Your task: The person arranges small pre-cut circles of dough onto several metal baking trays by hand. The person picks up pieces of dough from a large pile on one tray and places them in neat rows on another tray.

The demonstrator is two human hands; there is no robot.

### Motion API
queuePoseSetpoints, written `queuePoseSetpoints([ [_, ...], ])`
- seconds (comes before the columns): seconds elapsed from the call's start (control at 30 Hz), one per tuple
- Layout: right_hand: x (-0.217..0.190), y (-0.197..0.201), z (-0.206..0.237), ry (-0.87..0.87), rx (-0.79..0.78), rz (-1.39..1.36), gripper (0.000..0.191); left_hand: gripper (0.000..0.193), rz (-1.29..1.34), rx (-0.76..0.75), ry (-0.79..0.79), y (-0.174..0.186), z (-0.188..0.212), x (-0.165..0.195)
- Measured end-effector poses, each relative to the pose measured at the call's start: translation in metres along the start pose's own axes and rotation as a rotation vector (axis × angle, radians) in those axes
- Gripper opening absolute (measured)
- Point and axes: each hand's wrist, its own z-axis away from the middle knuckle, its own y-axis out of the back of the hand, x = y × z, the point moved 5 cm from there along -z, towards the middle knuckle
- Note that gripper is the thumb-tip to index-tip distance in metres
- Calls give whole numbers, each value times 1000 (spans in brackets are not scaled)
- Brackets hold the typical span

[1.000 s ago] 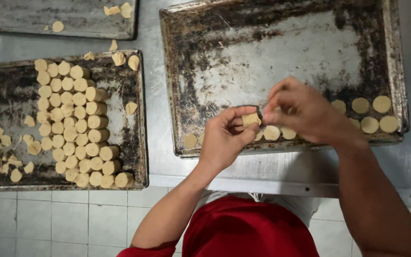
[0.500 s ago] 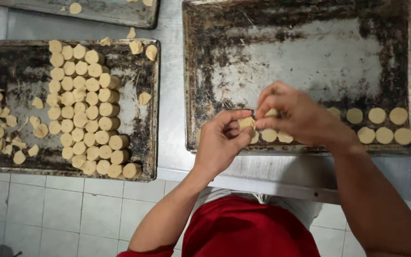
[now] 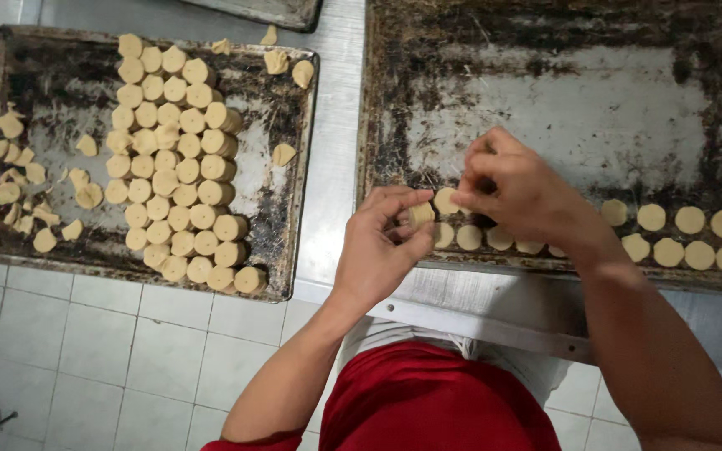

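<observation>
Two dark, scorched baking trays lie side by side on a steel tabletop [image 3: 332, 175], and the edge of a third tray [image 3: 269, 10] shows at the top.

The left tray [image 3: 290, 250] holds a packed block of pale dough rounds [image 3: 179, 171], roughly four columns across and about ten rows deep, some forty pieces; an exact count is not possible where they overlap. To the left of the block lie around fifteen broken dough scraps [image 3: 22, 175], loose and scattered. Two more odd pieces sit at the tray's top right corner, one near its middle right, and one scrap rests on the tabletop just above the tray.

The right tray [image 3: 545, 100] is mostly bare metal. Along its near edge runs a double line of dough discs [image 3: 670, 238]: seven are plainly visible to the right of the hands, and about five more show under and between them; others may be hidden.

The left hand [image 3: 382, 246] has its fingers curled closed around one dough round [image 3: 421, 215], held at the tray's near left corner, just above the row. The right hand [image 3: 520, 196] is bent over the row with its fingers pinched together on another dough piece [image 3: 444, 200], touching the left hand's fingertips.
</observation>
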Motion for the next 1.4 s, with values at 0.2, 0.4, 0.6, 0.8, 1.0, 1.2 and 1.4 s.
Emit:
queuePoseSetpoints([
  [0.2,-23,-16,-11,154,-45,-91,17,32,98,50,-2,23,10,-7],
  [0.4,-36,-29,-26,237,-66,-97,14,33,56,94,62,44,18,-12],
  [0.6,-53,-44,-40,272,-114,-65,16,31,-12,153,-50,66,22,-3],
  [0.8,-69,-55,-53,313,-142,-39,22,31,72,164,-40,85,26,-5],
  [1.0,-68,-55,-64,178,-48,73,25,35,-15,192,-107,100,24,-4],
  [1.2,-67,-52,-70,246,-50,-29,17,41,322,193,-26,95,3,-16],
  [1.4,-56,-47,-72,288,-2,-42,18,15,204,225,-58,93,-12,-18],
])
